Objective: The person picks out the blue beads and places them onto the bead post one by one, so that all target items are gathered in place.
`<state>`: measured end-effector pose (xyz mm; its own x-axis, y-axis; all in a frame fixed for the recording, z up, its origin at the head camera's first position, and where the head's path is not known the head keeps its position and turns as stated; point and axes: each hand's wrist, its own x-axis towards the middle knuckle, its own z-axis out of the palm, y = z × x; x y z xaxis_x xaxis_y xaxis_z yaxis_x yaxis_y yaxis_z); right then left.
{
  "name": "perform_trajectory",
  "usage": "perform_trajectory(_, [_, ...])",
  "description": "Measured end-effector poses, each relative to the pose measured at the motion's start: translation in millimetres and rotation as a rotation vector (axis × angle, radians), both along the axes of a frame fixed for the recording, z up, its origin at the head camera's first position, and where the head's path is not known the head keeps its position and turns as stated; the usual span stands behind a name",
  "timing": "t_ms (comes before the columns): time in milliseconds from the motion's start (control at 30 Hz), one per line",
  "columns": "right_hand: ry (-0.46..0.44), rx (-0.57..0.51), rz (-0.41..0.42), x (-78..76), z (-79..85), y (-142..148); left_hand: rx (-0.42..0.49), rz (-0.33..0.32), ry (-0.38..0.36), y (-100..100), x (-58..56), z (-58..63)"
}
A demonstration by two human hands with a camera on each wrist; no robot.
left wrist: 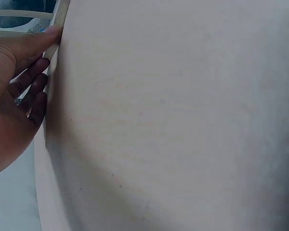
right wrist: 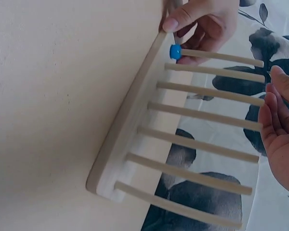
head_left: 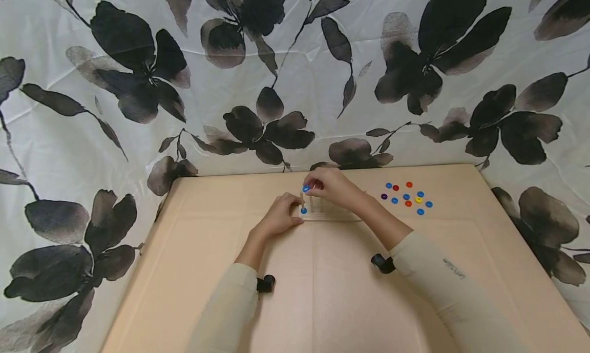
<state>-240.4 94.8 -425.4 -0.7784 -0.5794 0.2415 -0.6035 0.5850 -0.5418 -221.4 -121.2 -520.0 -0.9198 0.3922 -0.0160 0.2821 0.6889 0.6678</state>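
Hands [head_left: 334,185] with bright-blue ring [head_left: 306,188], pale pegged rack [right wrist: 135,115]

Head view was bright, evenly lit; desk [head_left: 322,291] shone warm up to far corners, faint sheen at middle. Soft shadows fell along inner sides of sleeves [head_left: 447,286]. Small rings [head_left: 406,196] showed little detail. Left wrist view was duller, darkening toward right edge, with broad blurred shadow. Right wrist view was soft-edged; pegs [right wrist: 192,175] looked slightly bowed.
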Motion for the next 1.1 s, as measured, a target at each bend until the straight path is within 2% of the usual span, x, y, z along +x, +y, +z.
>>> perform_trajectory(433, [0.045,0.007,0.053,-6.1,-5.5,-10.8,0.034,0.02,-0.002,1.3,-6.7,0.5])
perform_trajectory(667, [0.034,0.088,0.038,-13.2,-11.6,-13.2,0.05,0.027,-0.022,2.2,-10.0,-0.1])
perform_trajectory(1100, [0.029,0.148,-0.011,-14.9,-18.5,-10.9,0.045,0.026,-0.024,6.0,-13.2,-1.2])
